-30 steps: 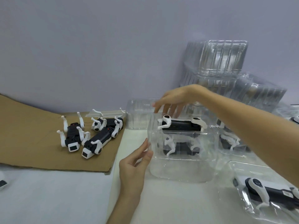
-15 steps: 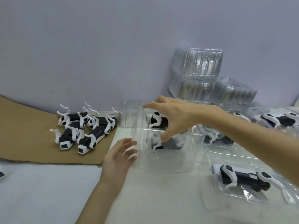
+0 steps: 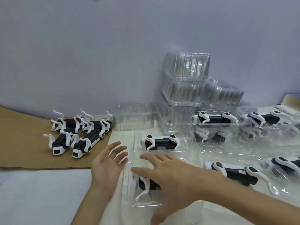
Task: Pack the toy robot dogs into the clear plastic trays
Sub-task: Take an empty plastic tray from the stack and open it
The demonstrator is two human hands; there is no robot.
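Note:
A clear plastic tray (image 3: 129,192) lies flat on the white table near me with a black and white toy robot dog (image 3: 143,184) inside. My right hand (image 3: 165,177) is spread flat over it, fingers straight, covering most of the dog. My left hand (image 3: 108,164) hovers open at the tray's left edge, fingers spread, holding nothing. Just behind lies another tray (image 3: 183,148) holding a dog (image 3: 160,142). Several loose dogs (image 3: 76,133) lie on their backs on brown cardboard (image 3: 21,143) at the left.
Several packed trays (image 3: 230,172) crowd the right side of the table. Empty clear trays (image 3: 186,83) are stacked against the purple wall at the back, and one empty tray (image 3: 134,117) stands behind the cardboard's right end.
The tray with its dog has come down from standing upright in both hands to lying flat near me. My right hand has moved onto its top; my left hand has let go.

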